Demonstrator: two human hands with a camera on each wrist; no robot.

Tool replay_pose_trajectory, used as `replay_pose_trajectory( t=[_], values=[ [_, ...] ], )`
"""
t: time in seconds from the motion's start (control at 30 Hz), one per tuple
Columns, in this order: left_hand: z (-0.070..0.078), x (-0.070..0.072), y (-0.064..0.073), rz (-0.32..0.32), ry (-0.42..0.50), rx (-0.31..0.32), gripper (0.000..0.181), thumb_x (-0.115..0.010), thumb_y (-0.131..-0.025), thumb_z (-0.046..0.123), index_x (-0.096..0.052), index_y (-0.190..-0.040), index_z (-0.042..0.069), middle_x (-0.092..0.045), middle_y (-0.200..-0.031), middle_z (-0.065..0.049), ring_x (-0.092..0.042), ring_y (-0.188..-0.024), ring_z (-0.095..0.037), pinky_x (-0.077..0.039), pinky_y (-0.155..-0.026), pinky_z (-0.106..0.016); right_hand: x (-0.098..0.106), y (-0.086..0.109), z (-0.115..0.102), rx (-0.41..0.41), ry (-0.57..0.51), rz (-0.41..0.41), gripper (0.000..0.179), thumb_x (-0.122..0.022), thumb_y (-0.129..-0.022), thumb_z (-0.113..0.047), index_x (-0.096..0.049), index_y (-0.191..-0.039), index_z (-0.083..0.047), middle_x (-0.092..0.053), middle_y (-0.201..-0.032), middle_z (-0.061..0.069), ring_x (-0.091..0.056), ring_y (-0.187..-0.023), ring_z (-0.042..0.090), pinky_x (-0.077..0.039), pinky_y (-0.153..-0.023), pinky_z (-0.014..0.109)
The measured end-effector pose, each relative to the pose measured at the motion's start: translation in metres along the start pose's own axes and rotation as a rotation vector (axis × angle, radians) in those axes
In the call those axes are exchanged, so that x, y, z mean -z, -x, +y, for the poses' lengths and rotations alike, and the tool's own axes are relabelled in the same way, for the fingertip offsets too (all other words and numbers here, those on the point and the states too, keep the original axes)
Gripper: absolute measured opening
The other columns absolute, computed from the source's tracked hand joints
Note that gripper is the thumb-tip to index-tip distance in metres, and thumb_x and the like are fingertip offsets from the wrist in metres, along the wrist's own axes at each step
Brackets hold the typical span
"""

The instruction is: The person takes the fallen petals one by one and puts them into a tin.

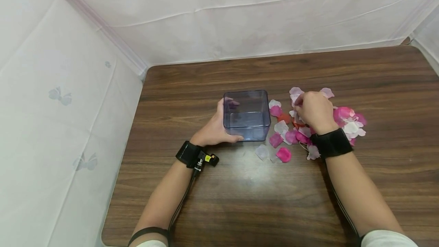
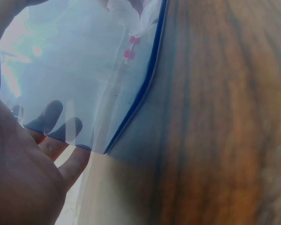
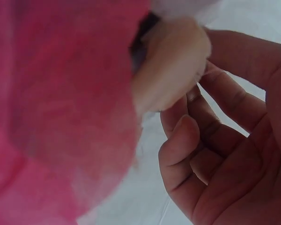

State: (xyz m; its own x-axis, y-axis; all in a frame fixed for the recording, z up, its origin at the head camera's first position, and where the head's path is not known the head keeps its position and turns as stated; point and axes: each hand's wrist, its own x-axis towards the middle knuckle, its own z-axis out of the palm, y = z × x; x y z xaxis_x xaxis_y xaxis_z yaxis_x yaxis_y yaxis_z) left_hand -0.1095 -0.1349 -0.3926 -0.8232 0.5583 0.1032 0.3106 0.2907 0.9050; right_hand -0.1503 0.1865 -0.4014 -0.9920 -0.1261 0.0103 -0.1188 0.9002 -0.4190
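Observation:
A clear, bluish plastic box [image 1: 247, 134] stands left of a scatter of artificial flower petals. My left hand [image 1: 217, 127] grips its left side, thumb along the front and fingers behind; in the left wrist view those fingers [image 2: 75, 164] show at the box wall [image 2: 84, 84]. My right hand [image 1: 314, 110] is over the petals, fingers curled down with thumb and index finger together. A pale petal [image 3: 178, 65] lies at its fingertips in the right wrist view, hiding the tips. Large pink petals [image 3: 75, 108] fill the left of that view.
Pink, white and red petals lie loose right of the box, including a bright pink petal [image 1: 283, 154] near the front. A heap of petals [image 1: 350, 122] is right of my right wrist. The wooden table [image 1: 192, 87] meets white curtains [image 1: 240, 29] behind and at the left.

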Motion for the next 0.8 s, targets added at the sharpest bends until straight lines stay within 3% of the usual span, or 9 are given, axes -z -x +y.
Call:
replay_pose_trajectory(
  t=[0.13,0.27,0.37,0.57,0.8],
  values=[
    [-0.012,-0.001,-0.002,0.006,-0.004,-0.010,0.114,-0.092,-0.067,0.005,-0.011,-0.147,-0.001,-0.032,-0.147,-0.020,-0.038,-0.132,-0.044,-0.033,-0.110,-0.059,0.000,0.000,0.000,-0.007,0.010,0.000,0.013,-0.072,-0.088,-0.010,-0.076,-0.092,0.002,-0.069,-0.085,0.021,-0.061,-0.080,0.040,-0.053,-0.057,0.054],
    [-0.030,-0.003,-0.004,0.019,-0.029,0.002,0.118,-0.095,-0.066,0.012,-0.011,-0.149,0.009,-0.033,-0.149,-0.010,-0.039,-0.133,-0.032,-0.035,-0.111,-0.051,0.001,-0.001,0.000,-0.024,0.016,-0.046,0.015,-0.073,-0.089,-0.012,-0.075,-0.094,0.002,-0.068,-0.083,0.020,-0.060,-0.077,0.038,-0.053,-0.056,0.052],
    [-0.035,-0.003,-0.004,0.024,-0.050,0.000,0.118,-0.095,-0.066,0.019,-0.011,-0.149,0.013,-0.034,-0.148,-0.003,-0.040,-0.132,-0.025,-0.036,-0.111,-0.044,0.001,-0.001,-0.001,-0.036,0.012,-0.075,0.016,-0.072,-0.089,-0.012,-0.075,-0.095,0.002,-0.068,-0.084,0.020,-0.060,-0.077,0.038,-0.053,-0.056,0.051],
    [-0.037,-0.001,-0.003,0.033,-0.056,-0.011,0.117,-0.095,-0.067,0.025,-0.012,-0.148,0.012,-0.035,-0.147,-0.001,-0.041,-0.132,-0.024,-0.037,-0.110,-0.042,0.000,-0.004,-0.001,-0.035,0.017,-0.096,0.016,-0.070,-0.091,-0.012,-0.075,-0.096,0.002,-0.068,-0.085,0.020,-0.059,-0.077,0.037,-0.052,-0.056,0.050],
    [-0.028,-0.002,-0.002,0.020,-0.046,0.012,0.118,-0.094,-0.067,0.014,-0.010,-0.149,0.007,-0.032,-0.149,-0.009,-0.039,-0.133,-0.031,-0.035,-0.111,-0.048,0.003,-0.003,0.000,-0.013,0.014,-0.103,0.020,-0.062,-0.092,-0.013,-0.071,-0.096,0.004,-0.065,-0.079,0.019,-0.059,-0.073,0.037,-0.052,-0.054,0.051]
  ],
)
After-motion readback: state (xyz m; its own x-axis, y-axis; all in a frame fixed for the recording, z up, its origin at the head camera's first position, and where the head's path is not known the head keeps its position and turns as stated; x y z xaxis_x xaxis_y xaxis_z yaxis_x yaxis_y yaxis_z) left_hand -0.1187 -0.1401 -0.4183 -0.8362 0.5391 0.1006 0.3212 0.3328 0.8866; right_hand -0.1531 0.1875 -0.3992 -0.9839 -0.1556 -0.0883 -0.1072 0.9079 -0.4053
